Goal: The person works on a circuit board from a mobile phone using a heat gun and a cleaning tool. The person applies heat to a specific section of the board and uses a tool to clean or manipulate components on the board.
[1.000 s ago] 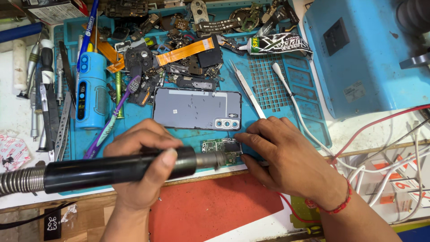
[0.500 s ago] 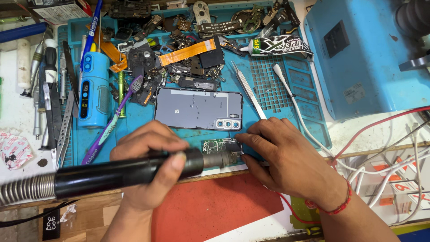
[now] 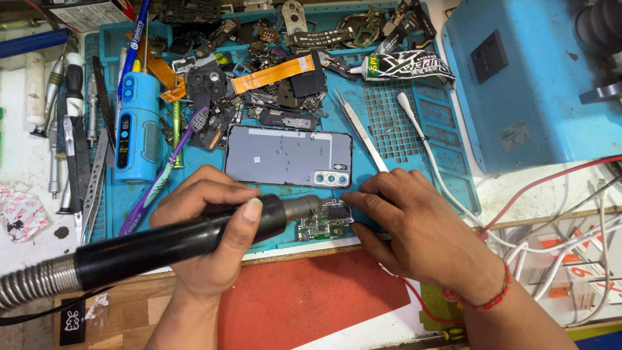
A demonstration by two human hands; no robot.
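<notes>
My left hand [image 3: 210, 227] grips a black hot-air wand [image 3: 168, 240] with a ribbed metal hose at its left end. The wand's metal nozzle [image 3: 304, 207] points right, just above a small green circuit board [image 3: 321, 227] on the blue work mat [image 3: 414, 129]. My right hand [image 3: 414, 227] lies flat on the mat, and its fingertips press the board's right edge and a small metal shield on it. A grey phone back cover [image 3: 288, 155] with three camera lenses lies just beyond the board.
Loose phone parts, flex cables and a glue tube [image 3: 405, 65] crowd the mat's far half. Tweezers [image 3: 359, 129] and a white spudger lie at right. A blue tool and a purple toothbrush [image 3: 165, 175] are at left. A blue machine [image 3: 531, 78] stands at far right, with wires beneath.
My left hand with the wand has shifted slightly right, and the nozzle sits closer over the board. My right hand stays on the board.
</notes>
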